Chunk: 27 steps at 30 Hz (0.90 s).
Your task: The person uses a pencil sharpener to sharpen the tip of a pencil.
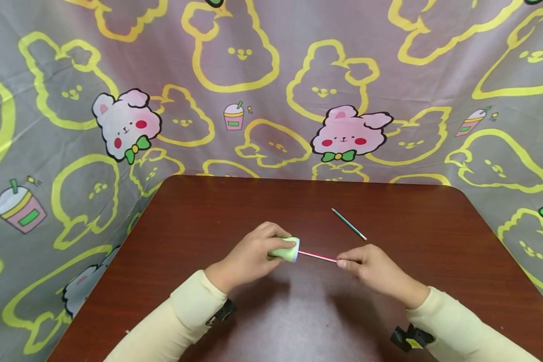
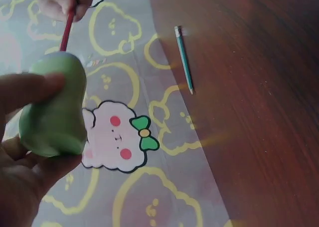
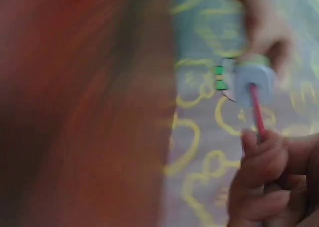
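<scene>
My left hand (image 1: 255,251) grips a light green pencil sharpener (image 1: 280,253) with a pale blue end, held above the table. Its waisted body (image 2: 57,112) shows between thumb and fingers in the left wrist view. A red pencil (image 1: 317,256) runs into the hole in the pale end, as the right wrist view shows; the tip inside is hidden. With thumb and fingers my right hand (image 1: 373,265) pinches the pencil's other end. Beyond the hands, a teal pencil (image 1: 349,224) with a white end lies on the table.
The dark reddish-brown table (image 1: 235,206) has rounded far corners. A grey curtain (image 1: 271,60) with yellow outlines and pink-cheeked rabbit prints hangs behind it and along both sides. Each wrist wears a small black camera mount (image 1: 412,338) near the sleeve cuff.
</scene>
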{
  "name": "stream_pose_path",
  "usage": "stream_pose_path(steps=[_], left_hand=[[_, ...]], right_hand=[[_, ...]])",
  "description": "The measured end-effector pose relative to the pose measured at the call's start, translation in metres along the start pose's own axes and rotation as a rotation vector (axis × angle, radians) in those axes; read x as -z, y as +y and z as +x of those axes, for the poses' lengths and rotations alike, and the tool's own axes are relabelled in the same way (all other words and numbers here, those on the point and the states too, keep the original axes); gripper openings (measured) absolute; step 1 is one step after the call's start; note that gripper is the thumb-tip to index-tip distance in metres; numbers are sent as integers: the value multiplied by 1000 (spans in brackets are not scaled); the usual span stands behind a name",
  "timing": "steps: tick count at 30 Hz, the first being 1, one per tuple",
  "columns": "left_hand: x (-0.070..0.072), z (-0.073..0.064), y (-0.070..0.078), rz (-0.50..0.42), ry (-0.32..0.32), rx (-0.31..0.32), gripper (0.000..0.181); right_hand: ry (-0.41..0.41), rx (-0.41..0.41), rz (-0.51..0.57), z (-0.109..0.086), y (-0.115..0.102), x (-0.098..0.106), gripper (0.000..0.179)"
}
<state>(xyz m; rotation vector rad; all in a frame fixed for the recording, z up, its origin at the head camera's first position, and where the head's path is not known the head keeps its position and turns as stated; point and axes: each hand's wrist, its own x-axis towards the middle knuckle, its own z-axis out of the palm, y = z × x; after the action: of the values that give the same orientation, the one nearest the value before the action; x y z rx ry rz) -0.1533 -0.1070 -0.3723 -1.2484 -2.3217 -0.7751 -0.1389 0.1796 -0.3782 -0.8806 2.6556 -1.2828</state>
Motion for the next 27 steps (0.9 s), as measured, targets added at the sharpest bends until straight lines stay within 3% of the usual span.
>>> stream_pose_path(steps=[2, 4, 7, 12, 18, 22, 27], left_hand=[[-1, 0, 0, 47, 20, -71, 38], [-1, 0, 0, 61, 36, -90, 39], [-2, -2, -1, 46, 46, -45, 38], [-1, -3, -4, -11, 48, 69, 35], [1, -4, -4, -93, 34, 189, 37], [4, -4, -4, -181, 25, 273, 38], [7, -6, -5, -307, -9, 362, 38]], right_hand=[[-130, -243, 238, 2, -2, 7, 19], [-193, -359, 344, 4, -4, 12, 20], [-197, -349, 288, 9, -7, 16, 21], [-90, -245, 23, 13, -13, 15, 34], [170, 10, -395, 8, -12, 5, 49], [365, 281, -630, 7, -3, 0, 53], [579, 640, -801, 12, 7, -4, 42]])
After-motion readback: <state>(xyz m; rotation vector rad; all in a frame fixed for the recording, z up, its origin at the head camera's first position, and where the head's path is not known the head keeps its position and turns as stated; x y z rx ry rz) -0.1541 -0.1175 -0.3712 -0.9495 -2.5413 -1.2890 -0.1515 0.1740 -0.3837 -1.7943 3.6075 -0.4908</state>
